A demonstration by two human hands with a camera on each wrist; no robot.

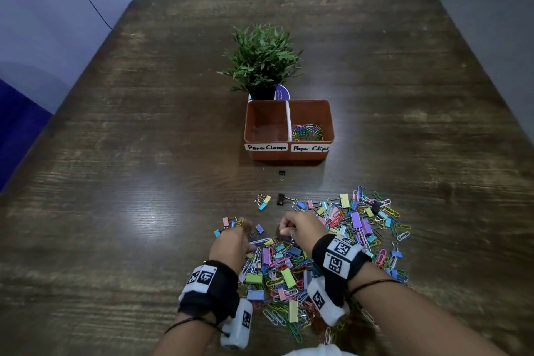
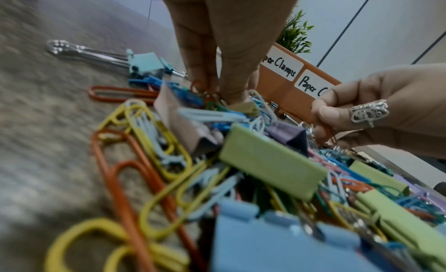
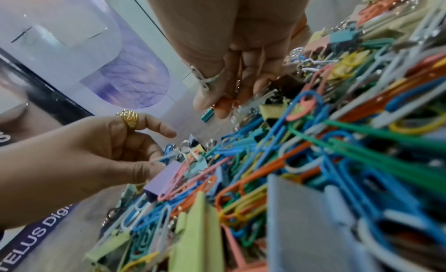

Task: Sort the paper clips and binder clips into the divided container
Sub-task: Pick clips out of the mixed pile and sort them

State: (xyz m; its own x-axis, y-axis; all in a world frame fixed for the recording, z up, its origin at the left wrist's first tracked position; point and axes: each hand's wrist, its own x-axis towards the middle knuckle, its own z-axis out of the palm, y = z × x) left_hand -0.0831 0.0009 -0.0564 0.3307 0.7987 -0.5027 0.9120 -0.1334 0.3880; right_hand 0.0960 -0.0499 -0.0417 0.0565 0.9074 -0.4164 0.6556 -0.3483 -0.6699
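We see bare table (image 1: 144, 182) to the left of the pile (image 1: 318, 254) and a clear strip between it and the container (image 1: 289, 153), where one black binder clip (image 1: 281, 173) lies alone. The right compartment holds paper clips (image 1: 307, 132). Our left hand (image 1: 231, 240) reaches down at the pile's left edge, fingers curled onto clips. Our right hand (image 1: 300, 230) hovers over the middle, fingers bunched around small metal pieces; which clips, we cannot tell.
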